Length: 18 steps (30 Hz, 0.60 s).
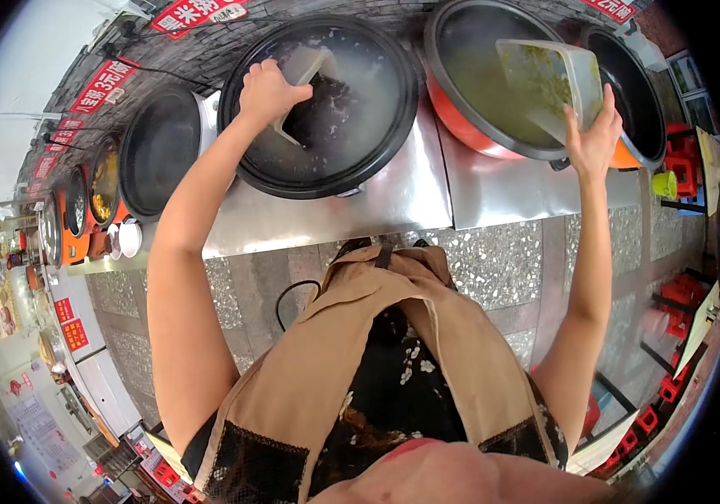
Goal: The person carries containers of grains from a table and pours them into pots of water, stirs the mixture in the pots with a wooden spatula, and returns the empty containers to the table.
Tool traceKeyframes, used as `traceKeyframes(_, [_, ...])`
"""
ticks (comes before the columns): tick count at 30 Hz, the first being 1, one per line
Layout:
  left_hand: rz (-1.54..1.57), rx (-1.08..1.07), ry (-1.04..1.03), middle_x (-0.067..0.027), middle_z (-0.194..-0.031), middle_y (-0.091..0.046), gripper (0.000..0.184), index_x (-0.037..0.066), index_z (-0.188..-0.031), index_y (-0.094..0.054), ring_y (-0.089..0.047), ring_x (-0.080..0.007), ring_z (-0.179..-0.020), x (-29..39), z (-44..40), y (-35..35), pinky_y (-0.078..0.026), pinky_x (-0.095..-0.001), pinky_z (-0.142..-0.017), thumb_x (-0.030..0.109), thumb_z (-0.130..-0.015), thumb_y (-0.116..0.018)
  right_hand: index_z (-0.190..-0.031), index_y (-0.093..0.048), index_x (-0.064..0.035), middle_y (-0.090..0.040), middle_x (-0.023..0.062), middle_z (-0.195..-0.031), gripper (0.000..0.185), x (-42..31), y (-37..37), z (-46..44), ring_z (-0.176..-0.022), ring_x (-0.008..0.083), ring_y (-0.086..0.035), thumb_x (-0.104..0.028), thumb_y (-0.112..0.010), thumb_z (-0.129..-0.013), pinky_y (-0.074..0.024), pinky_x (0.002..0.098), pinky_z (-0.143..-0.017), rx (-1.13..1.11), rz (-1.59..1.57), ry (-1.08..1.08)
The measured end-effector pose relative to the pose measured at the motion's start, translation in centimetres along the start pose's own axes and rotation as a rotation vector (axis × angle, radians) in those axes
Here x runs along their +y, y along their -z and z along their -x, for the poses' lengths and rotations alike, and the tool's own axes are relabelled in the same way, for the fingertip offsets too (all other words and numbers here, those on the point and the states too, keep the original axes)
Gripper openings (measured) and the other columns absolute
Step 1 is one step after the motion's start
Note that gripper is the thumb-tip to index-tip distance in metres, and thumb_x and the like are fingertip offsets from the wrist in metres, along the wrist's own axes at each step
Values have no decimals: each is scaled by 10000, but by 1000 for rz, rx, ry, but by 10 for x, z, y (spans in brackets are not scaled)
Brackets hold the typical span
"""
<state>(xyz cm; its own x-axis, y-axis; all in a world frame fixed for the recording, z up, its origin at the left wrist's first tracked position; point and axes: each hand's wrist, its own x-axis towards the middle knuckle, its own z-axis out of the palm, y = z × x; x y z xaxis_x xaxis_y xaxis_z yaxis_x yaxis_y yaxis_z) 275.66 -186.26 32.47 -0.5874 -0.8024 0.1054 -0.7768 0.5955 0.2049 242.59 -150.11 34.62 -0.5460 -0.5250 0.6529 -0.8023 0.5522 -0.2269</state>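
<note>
My left hand (269, 94) is closed on the edge of a translucent plastic container (305, 63), which is tilted low over a large black-rimmed pot (351, 181). Dark clumps lie at its mouth and in the cloudy greyish liquid (372, 101) of that pot. On the other side, my right hand (593, 139) grips a second clear plastic container (582, 76), tipped above an orange-red pot (469, 118). Wet green bits cling inside this container. Yellowish-green liquid (481, 80) fills the pot beneath it. Whether either container touches the liquid, I cannot tell.
Both pots stand on a steel counter (335, 218) against a grey brick wall. A dark pot (161, 139) and several smaller ones line the left; another black-lined pot (628, 92) is at right. White bowls (130, 239) sit at the counter's left. Red stools (683, 168) stand right.
</note>
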Motion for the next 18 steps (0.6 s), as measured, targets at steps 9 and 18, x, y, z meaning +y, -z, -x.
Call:
traceKeyframes(9, [-156, 144, -173, -220, -1069, -519, 766, -52, -1143, -484, -516, -379, -1005, 18, 6, 32, -463, -431, -845, 400, -580, -739, -1369, -324, -80, -497, 248, -1123, 762, 22, 17, -16, -1035, 383, -471, -333, -699, -755, -385, 448, -900, 56, 54, 193])
traceKeyframes(18, [-279, 256, -300, -161, -1049, -521, 751, -23, -1166, -485, -512, -335, -983, 33, 26, 66, -458, -430, -811, 320, -557, -759, -1367, -331, -81, -490, 249, -1118, 767, 32, 7, -22, -1030, 377, -471, -330, -709, -746, -396, 436, -891, 72, 46, 211])
